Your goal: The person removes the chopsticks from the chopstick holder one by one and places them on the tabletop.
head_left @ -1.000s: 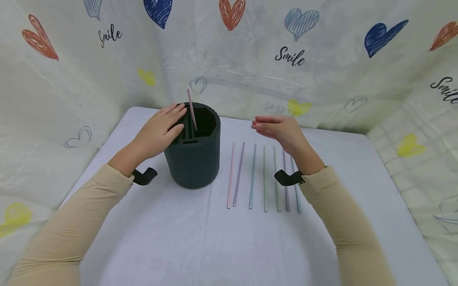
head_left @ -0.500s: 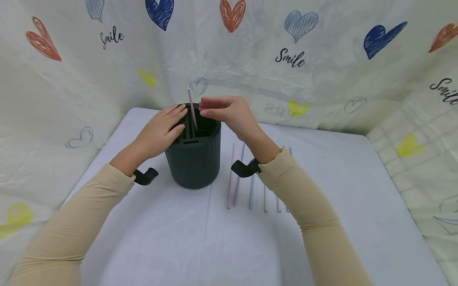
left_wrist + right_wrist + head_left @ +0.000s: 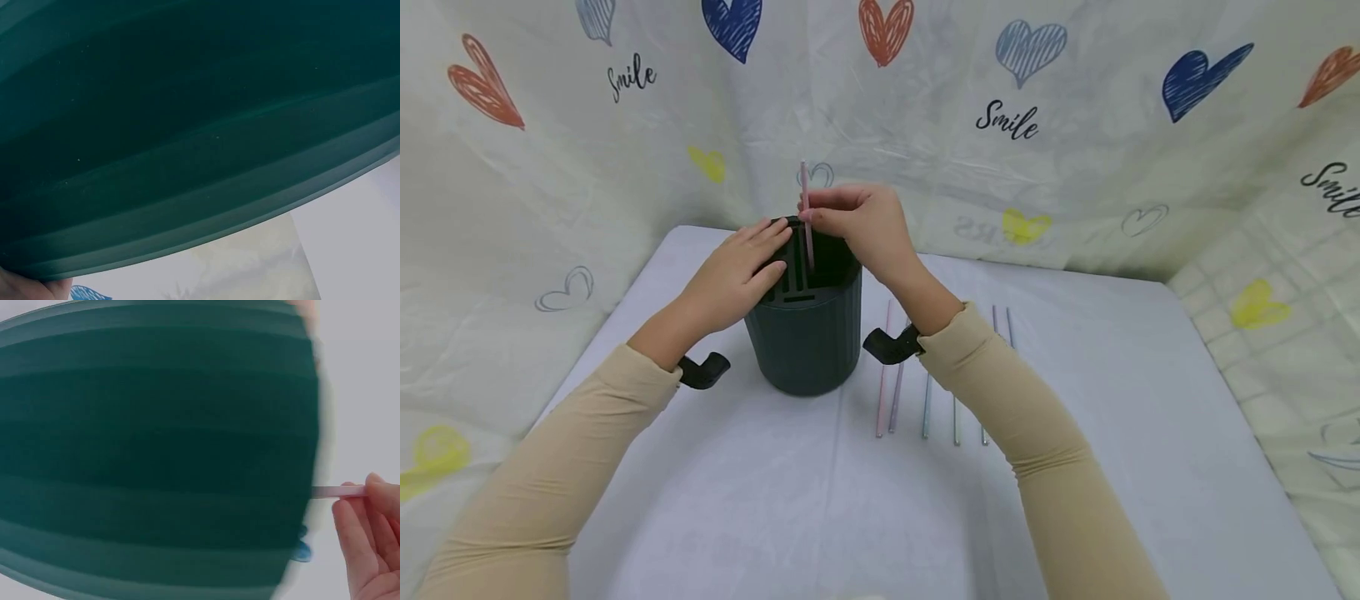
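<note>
A dark green utensil holder [image 3: 805, 350] with slots and one larger compartment stands on the table. My left hand [image 3: 733, 267] lies over its slotted left side, fingers extended across the top. In the left wrist view the holder's ribbed wall [image 3: 200, 137] fills most of the picture. My right hand [image 3: 868, 225] pinches a slim pink chopstick [image 3: 808, 246] between thumb and fingers above the rim. The chopstick stands nearly upright, its lower part inside the large compartment. The right wrist view shows the pinched chopstick [image 3: 331, 492] sticking out past the holder's edge.
Several pastel chopsticks lie side by side right of the holder, among them a pink one [image 3: 882, 392] and a blue one [image 3: 927, 412]. My right forearm [image 3: 1022, 408] covers part of them. A heart-printed cloth [image 3: 925, 125] hangs behind the table [image 3: 760, 500].
My right hand has moved left from beside the holder to over it and has taken hold of the pink chopstick, which now stands straighter and slightly higher. My left hand stays in place.
</note>
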The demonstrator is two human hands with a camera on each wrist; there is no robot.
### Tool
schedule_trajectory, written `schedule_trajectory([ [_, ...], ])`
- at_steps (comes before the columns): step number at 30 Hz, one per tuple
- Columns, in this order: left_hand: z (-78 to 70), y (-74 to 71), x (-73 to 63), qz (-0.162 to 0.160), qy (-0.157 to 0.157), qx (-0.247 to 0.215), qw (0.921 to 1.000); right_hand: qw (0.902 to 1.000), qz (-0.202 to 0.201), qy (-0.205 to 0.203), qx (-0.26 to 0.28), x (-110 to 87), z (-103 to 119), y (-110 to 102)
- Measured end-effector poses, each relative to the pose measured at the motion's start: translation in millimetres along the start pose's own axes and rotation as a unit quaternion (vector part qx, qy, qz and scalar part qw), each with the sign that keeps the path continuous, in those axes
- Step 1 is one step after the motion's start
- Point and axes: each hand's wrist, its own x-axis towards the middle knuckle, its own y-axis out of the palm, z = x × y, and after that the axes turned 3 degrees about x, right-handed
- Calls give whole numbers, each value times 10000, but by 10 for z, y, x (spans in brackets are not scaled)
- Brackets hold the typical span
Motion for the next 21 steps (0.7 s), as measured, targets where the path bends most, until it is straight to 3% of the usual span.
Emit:
schedule_trajectory([
  [5,-1,-3,4,-20,21,41,10000,9937,-156,-922,623,-62,368,-109],
  [11,-6,-2,1,-39,53,60,10000,9722,-617,-1846,1300,-190,792,-287],
  [15,-9,2,5,-26,58,84,9999,9587,-932,-1941,1858,-233,937,-475],
  [18,-7,6,6,-10,59,97,9999,9489,-1149,-1692,2405,-253,988,-645],
  [21,0,10,0,-10,43,91,9999,9486,-1339,-1391,2506,-286,974,-838],
])
